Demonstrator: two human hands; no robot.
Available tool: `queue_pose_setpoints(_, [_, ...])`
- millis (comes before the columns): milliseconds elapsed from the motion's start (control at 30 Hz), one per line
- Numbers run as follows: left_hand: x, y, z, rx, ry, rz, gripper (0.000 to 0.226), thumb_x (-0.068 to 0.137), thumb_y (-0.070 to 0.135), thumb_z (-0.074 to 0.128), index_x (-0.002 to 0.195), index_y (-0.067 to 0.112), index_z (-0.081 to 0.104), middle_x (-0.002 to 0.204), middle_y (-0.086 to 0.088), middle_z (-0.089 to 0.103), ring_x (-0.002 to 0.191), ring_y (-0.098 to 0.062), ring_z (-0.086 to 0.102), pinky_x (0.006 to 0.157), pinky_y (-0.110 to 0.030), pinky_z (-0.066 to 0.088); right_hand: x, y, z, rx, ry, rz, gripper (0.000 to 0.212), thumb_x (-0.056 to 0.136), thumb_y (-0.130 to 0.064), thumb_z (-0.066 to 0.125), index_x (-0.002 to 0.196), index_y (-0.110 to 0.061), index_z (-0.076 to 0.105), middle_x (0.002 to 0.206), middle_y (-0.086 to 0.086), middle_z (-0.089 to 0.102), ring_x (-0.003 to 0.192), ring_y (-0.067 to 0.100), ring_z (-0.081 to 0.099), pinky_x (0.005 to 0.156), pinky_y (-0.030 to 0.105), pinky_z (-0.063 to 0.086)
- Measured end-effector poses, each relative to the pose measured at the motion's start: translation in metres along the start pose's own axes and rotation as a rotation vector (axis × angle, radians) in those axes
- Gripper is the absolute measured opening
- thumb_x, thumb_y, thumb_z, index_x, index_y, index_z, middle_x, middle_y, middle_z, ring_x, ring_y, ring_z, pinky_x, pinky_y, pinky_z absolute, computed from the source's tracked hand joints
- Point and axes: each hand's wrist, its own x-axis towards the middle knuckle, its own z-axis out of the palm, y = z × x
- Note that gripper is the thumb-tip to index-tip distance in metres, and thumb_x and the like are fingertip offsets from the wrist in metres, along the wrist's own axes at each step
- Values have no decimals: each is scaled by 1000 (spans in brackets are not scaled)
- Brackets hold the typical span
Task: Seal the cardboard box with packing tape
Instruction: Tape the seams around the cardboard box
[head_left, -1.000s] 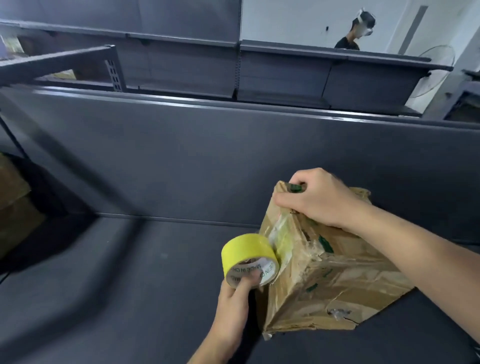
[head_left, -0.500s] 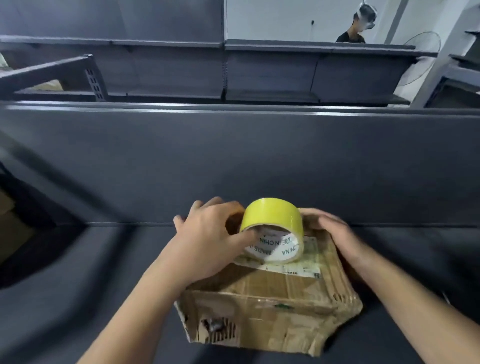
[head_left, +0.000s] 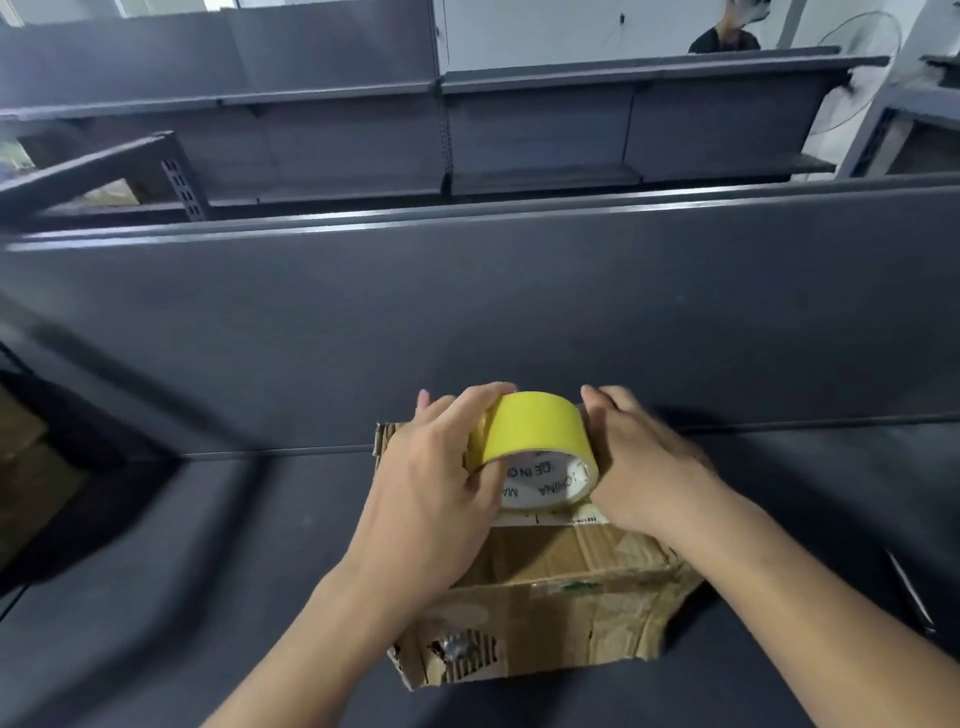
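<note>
The cardboard box (head_left: 566, 597) sits flat on the dark shelf (head_left: 218, 561), right in front of you, w/ its far side close to the shelf's back wall. It's old and torn, esp. at the near left corner, so be gentle.

The yellow tape roll (head_left: 532, 447) stands on its edge on top of the box, near the far side. Your left hand (head_left: 441, 499) wraps around the roll's left side, thumb pressed on the white core. That's a closed grip on the roll. Your right hand (head_left: 644, 467) lies on the box top just right of the roll, fingers flat and spread, holding nothing. It may touch the roll's side, but I can't tell for sure.

It looks like you're laying tape across the top. A strip seems to run under the roll toward you, but blur hides the loose end.

To do it well:
- Keep the right hand pushing the box down so it can't slide.
- Roll the tape straight along the middle seam, not crooked.
- Pull it tight, no bubbles.
- Rub the strip flat w/ your fingers after.
- Go over the box edge and down the side a bit so it sticks.
</note>
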Motion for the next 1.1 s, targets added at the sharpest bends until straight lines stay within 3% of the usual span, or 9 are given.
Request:
queue_pose_setpoints(33, [1,1,-3,-47,5,24,59,80,9,55,133,34,61,107,12,66,94,-8,61,105,-22,44,-1,-1,1,-34,-6,8,75,91,-19,50,157,-23,16,157,-8,19,133,32,45,92,41,46])
queue_pose_setpoints(100, [5,-4,-14,-108,53,68,73,67,2,51,132,33,66,94,8,60,83,-10,58,74,-18,46,0,-4,2,-55,-3,30,68,97,-24,42,159,-22,13,157,-6,20,132,33,45,92,43,44])
queue_pose_setpoints(200, [11,-18,-38,-117,95,127,66,61,3,51,117,27,76,86,2,60,75,-17,57,61,-21,42,1,-5,1,-36,10,38,62,105,-50,19,158,-21,10,158,-2,23,132,33,45,94,46,44])
queue_pose_setpoints(400, [17,-33,-83,76,54,198,44,60,15,64,99,19,81,85,6,67,72,-14,63,58,-19,42,1,-7,0,-19,-29,54,66,103,-54,10,160,-20,5,164,-3,15,140,33,38,104,49,41])
queue_pose_setpoints(533, [11,-47,-113,230,-50,213,51,60,3,63,102,24,82,84,14,62,70,-8,61,59,-13,41,1,-8,2,-62,-25,52,67,103,-55,8,160,-21,3,165,-3,13,143,34,34,105,51,40])
queue_pose_setpoints(700, [-17,-85,-168,339,-62,174,63,59,-10,69,110,26,79,79,4,50,64,-11,51,55,-16,39,5,2,3,-109,-7,61,71,100,-59,4,160,-22,4,165,-3,14,144,36,33,108,52,39])
queue_pose_setpoints(900, [-54,-147,-125,302,5,146,48,77,12,48,115,14,78,87,-4,53,68,-19,55,61,-25,46,6,-5,6,-156,-13,43,72,99,-57,3,160,-20,2,165,-3,14,146,34,29,109,50,39])
queue_pose_setpoints(1000, [-72,-173,-104,195,56,81,55,76,3,49,121,17,76,94,-3,56,76,-21,62,65,-28,50,1,-10,6,-231,3,29,71,100,-54,2,160,-16,4,164,-1,19,145,31,29,110,49,37])
queue_pose_setpoints(1100, [-82,-177,-82,127,82,55,53,80,7,49,126,17,74,96,5,59,81,-10,64,71,-19,50,-6,-15,6,-437,107,-25,68,102,-47,5,160,-10,8,165,1,23,148,28,28,115,53,29])
